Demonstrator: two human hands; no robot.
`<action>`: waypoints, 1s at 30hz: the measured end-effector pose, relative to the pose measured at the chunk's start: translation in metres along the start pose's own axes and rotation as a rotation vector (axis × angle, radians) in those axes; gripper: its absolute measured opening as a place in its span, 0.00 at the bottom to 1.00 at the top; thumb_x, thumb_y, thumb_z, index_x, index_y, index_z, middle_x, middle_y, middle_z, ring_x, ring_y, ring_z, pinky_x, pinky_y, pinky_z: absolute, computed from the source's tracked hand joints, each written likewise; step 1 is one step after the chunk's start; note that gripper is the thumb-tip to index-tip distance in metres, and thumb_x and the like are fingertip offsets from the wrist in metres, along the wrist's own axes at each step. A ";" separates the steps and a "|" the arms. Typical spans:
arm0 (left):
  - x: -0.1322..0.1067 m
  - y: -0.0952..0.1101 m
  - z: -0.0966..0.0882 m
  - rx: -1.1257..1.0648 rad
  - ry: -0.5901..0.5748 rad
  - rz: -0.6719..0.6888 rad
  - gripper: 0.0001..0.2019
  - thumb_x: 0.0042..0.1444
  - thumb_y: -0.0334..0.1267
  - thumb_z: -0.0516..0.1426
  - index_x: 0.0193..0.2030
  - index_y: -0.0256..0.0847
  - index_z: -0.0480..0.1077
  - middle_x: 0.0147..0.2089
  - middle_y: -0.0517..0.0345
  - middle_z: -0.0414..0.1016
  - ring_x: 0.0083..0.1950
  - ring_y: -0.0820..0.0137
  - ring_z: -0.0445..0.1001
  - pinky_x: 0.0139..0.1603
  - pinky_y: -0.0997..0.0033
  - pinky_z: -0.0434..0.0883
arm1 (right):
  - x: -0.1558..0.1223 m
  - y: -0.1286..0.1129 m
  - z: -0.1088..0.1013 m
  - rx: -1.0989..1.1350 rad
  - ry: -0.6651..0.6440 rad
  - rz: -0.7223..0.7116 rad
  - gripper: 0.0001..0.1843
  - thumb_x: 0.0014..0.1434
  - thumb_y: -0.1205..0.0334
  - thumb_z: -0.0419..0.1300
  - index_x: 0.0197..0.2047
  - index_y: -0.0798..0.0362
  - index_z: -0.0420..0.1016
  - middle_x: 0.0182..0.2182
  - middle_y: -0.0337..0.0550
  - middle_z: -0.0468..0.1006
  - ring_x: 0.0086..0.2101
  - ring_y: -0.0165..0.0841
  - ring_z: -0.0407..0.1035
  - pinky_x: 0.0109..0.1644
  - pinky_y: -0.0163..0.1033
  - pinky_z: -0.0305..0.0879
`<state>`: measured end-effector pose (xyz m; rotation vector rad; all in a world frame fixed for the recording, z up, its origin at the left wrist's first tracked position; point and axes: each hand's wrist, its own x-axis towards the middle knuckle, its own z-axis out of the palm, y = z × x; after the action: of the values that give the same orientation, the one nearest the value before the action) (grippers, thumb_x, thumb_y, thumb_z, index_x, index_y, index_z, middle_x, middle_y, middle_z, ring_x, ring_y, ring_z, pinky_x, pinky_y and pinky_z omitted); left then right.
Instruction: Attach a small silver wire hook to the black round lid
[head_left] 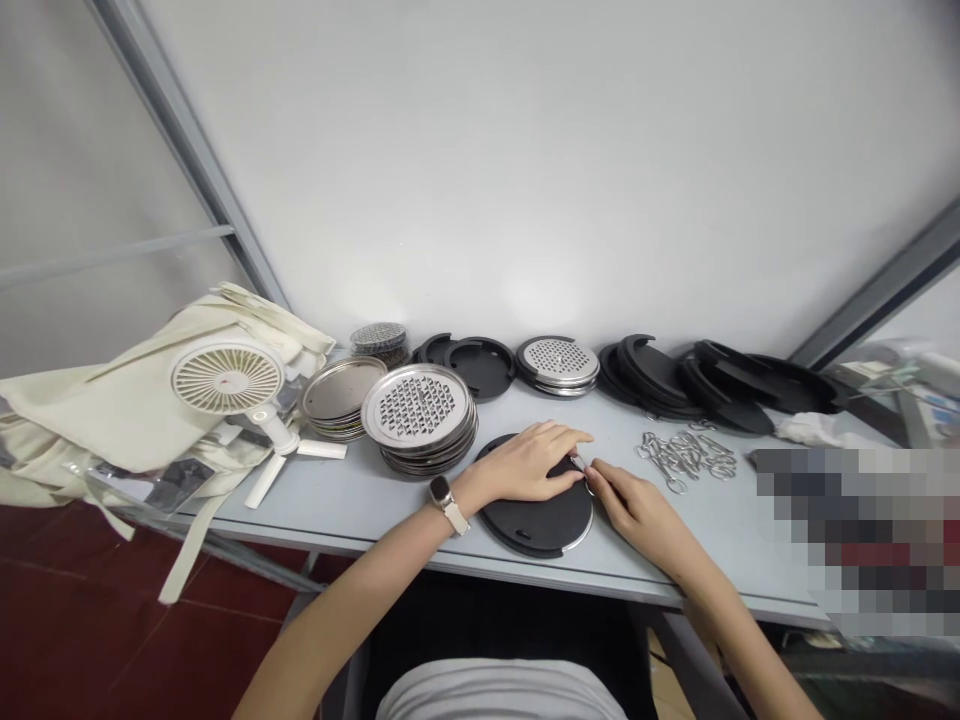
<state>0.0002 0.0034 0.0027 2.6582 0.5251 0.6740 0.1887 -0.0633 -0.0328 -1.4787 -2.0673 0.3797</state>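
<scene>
The left hand (525, 465) is resting half-open, pressing on a round black disc (536, 520) with a steel rim; the right hand (637, 515) is pinching a small metal piece (579, 462) at the disc's edge; loose metal hooks (686, 458) are lying on the bench (735, 540) just beyond that hand.

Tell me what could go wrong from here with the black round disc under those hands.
The small metal piece pinched in the right hand could slip among the loose steel hooks. The black round disc under the left hand sits near the grey table edge and could slide off. The perforated steel disc stack by the left wrist could topple if bumped.
</scene>
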 end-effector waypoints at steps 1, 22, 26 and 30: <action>0.000 0.000 0.000 -0.006 0.000 -0.002 0.21 0.59 0.35 0.53 0.59 0.40 0.58 0.48 0.50 0.70 0.53 0.62 0.68 0.58 0.60 0.62 | 0.000 0.000 0.000 0.002 -0.001 -0.002 0.16 0.67 0.56 0.43 0.30 0.49 0.62 0.25 0.42 0.73 0.27 0.35 0.68 0.30 0.36 0.59; 0.000 0.002 -0.001 0.008 -0.003 -0.036 0.22 0.59 0.36 0.53 0.61 0.44 0.57 0.47 0.54 0.74 0.52 0.64 0.68 0.59 0.62 0.57 | 0.000 -0.002 -0.002 0.016 -0.025 0.026 0.16 0.67 0.56 0.42 0.29 0.49 0.59 0.24 0.40 0.72 0.25 0.34 0.67 0.29 0.36 0.60; 0.000 0.001 0.000 -0.009 0.012 -0.026 0.21 0.59 0.35 0.53 0.59 0.41 0.58 0.46 0.54 0.75 0.52 0.65 0.69 0.58 0.63 0.57 | -0.001 -0.001 -0.001 0.011 -0.030 0.029 0.16 0.67 0.55 0.41 0.29 0.49 0.59 0.24 0.40 0.71 0.26 0.34 0.67 0.30 0.36 0.60; -0.001 0.001 0.000 0.012 0.011 -0.025 0.20 0.59 0.35 0.53 0.59 0.40 0.59 0.46 0.52 0.74 0.52 0.64 0.69 0.59 0.62 0.56 | -0.001 -0.001 0.000 0.008 -0.034 0.035 0.16 0.67 0.55 0.42 0.30 0.49 0.59 0.24 0.40 0.71 0.26 0.35 0.67 0.30 0.36 0.59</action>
<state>0.0000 0.0021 0.0028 2.6556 0.5666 0.6802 0.1882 -0.0645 -0.0322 -1.5156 -2.0666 0.4292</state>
